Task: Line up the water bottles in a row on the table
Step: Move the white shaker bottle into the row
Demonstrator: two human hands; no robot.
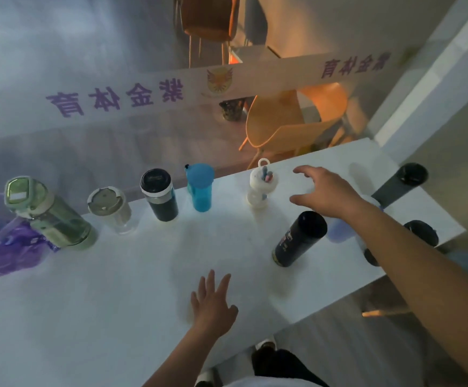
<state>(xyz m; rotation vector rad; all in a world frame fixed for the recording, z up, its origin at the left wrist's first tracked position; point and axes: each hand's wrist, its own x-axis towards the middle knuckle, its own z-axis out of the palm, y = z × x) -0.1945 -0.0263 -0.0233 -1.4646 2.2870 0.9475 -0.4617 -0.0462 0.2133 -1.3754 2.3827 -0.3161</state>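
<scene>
Along the far edge of the white table stand a green bottle, a clear cup with a grey lid, a black tumbler, a blue bottle and a small white bottle. Nearer me stands a dark bottle. My right hand hovers with spread fingers just right of the white bottle, holding nothing. My left hand lies flat and open on the table. A dark grey bottle and a black bottle stand at the right; a pale blue bottle is partly hidden under my right arm.
A purple bag sits at the table's left end. A glass wall with purple lettering rises right behind the row. Orange chairs stand beyond it. The table's near edge runs diagonally by my legs.
</scene>
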